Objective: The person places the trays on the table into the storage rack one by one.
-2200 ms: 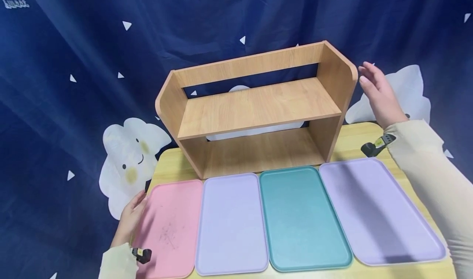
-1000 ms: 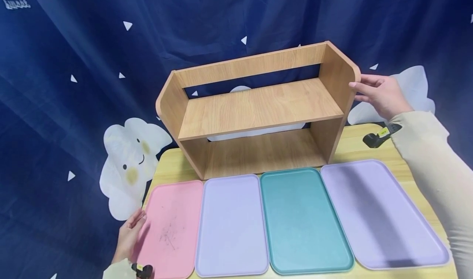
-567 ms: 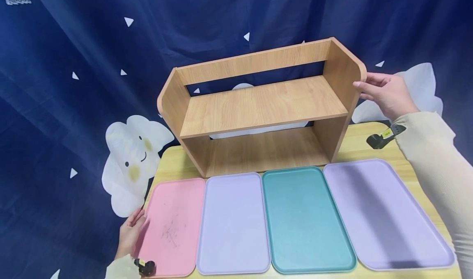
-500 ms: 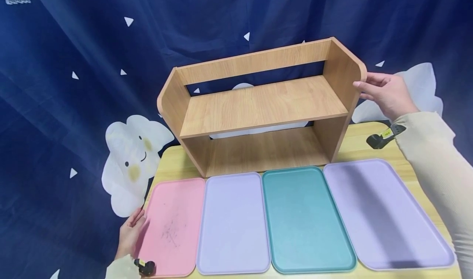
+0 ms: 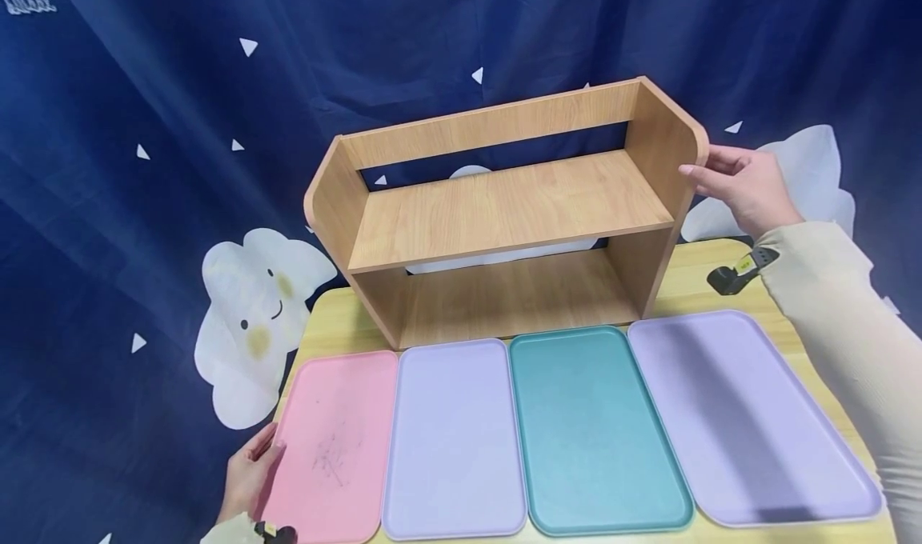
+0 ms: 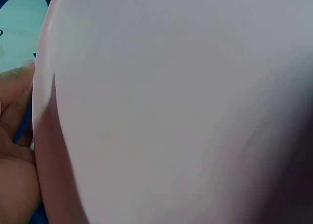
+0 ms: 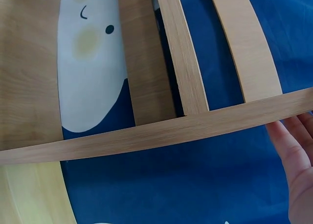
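- Blue curtain [image 5: 446, 32] hung behind everything, full width of head view.
- Pale wood-grain desk [image 5: 691, 280] placed below, w/ rounded far corners.
- Two-level wooden shelf unit [image 5: 504, 200] stood upright at far side of desk, set at slight angle in head view.
- White cloud print [image 5: 245, 320] seen on curtain, L of desk.
- Four trays laid flat side by side just in front of shelf unit, L to R: pink tray [image 5: 349, 404], mid lilac tray [image 5: 454, 440], teal tray [image 5: 598, 432], R lilac tray [image 5: 749, 416].
- R hand [image 5: 756, 188] rested on shelf unit's R side panel, nr rounded front edge; thumb held apart from fingers, fingertips touching outer side. Pressure can't be told.
- L hand [image 5: 245, 476] set at pink tray's L rim; fingers kept close together, lightly bent, laid along outside of rim. Thumb contact can't be told.
- Black wrist cams [image 5: 738, 272] worn at both cuffs, L one partly cut off by frame.
- Dark scuffs [image 5: 331, 456] shown on pink tray.
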Tool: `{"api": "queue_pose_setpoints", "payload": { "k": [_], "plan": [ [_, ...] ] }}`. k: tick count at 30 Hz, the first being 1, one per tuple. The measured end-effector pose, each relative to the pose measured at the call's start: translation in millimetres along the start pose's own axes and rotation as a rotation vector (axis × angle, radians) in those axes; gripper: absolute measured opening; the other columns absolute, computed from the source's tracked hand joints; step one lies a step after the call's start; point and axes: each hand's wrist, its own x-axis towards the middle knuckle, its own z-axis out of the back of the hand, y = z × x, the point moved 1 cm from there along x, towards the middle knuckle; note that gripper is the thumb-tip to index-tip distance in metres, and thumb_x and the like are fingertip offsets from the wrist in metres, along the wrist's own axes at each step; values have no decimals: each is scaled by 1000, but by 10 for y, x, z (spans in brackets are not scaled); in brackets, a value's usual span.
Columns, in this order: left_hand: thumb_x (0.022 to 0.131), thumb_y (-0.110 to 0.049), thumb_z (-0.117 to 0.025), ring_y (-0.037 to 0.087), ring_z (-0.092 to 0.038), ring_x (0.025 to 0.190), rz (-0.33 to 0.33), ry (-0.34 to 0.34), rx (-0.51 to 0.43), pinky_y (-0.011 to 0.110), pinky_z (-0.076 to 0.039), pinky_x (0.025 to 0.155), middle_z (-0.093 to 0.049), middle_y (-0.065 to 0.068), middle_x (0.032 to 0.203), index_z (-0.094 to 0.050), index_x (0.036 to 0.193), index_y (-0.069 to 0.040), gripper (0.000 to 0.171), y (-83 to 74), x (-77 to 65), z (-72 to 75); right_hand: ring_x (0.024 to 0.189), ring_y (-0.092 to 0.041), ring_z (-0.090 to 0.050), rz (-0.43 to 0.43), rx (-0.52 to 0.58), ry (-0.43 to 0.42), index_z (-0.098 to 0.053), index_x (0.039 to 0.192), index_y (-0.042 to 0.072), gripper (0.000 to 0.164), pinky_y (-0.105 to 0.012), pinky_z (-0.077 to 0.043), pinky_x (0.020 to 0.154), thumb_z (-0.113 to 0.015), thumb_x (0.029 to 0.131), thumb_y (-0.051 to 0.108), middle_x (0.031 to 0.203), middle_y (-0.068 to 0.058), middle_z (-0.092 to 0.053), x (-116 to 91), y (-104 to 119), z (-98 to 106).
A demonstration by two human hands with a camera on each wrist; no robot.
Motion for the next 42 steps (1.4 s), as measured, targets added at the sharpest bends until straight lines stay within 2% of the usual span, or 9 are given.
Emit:
{"api": "queue_pose_setpoints", "payload": {
  "k": [6,10,13,16,24,29,32,38,42],
  "plan": [
    [90,-9,-59,-16,-48,98,-15,-23,163,-3,-38,73,-46,16,139,-42,140,-2,52,-2,-19,4,84,1,-64,-12,-61,-10,-64,123,10,43,-10,-52,69,-73,81,9,93,15,-69,9,-20,2],
    [90,-1,-57,19,-50,123,-29,-27,257,13,-48,85,-46,16,136,-45,137,-2,49,-24,-22,6,85,2,-63,-12,-118,-14,-60,128,10,48,-9,-51,69,-73,82,13,94,18,-68,5,-37,2],
    [90,1,-55,39,-45,124,-47,-14,303,34,-48,91,-45,22,136,-41,139,1,51,-38,-14,-2,85,3,-63,-5,-111,-18,-60,128,9,48,-9,-51,70,-73,82,12,94,18,-68,-2,-40,2],
    [91,3,-52,44,-46,121,-63,-16,338,47,-45,93,-44,26,135,-39,139,3,50,-42,-7,-15,84,2,-63,-2,-99,-30,-61,127,9,47,-9,-51,69,-73,81,12,92,18,-69,-8,-44,-3],
    [90,4,-52,49,-45,118,-134,-42,404,57,-40,96,-46,34,130,-42,134,8,46,-69,-30,-33,84,2,-63,13,-90,-53,-65,122,11,41,-9,-51,69,-73,81,12,89,18,-69,-11,-69,-11],
    [87,4,-55,42,-59,93,-162,-109,444,42,-52,73,-59,33,109,-52,126,11,39,-94,-30,-50,82,2,-64,17,-52,-49,-68,117,12,37,-9,-51,68,-74,81,10,88,17,-70,-5,-72,-8],
    [87,4,-54,31,-59,81,-150,-116,441,26,-47,61,-62,30,102,-54,122,13,36,-115,-23,-43,82,2,-63,9,-68,-49,-67,118,13,38,-9,-51,68,-74,81,12,87,18,-70,-4,-63,-12],
    [91,0,-50,-10,-46,75,-116,-73,311,6,-40,60,-55,32,121,-50,128,11,39,-158,-14,36,82,3,-63,11,-96,-51,-67,118,13,37,-8,-50,68,-73,82,13,87,19,-69,-8,-60,-23],
    [92,-1,-49,-24,-42,75,-65,-14,176,-1,-40,65,-46,30,131,-45,132,10,42,-183,-3,78,79,2,-64,25,-93,-51,-70,113,15,32,-8,-50,68,-72,82,12,86,18,-70,-9,-63,-25]
  ]
}}
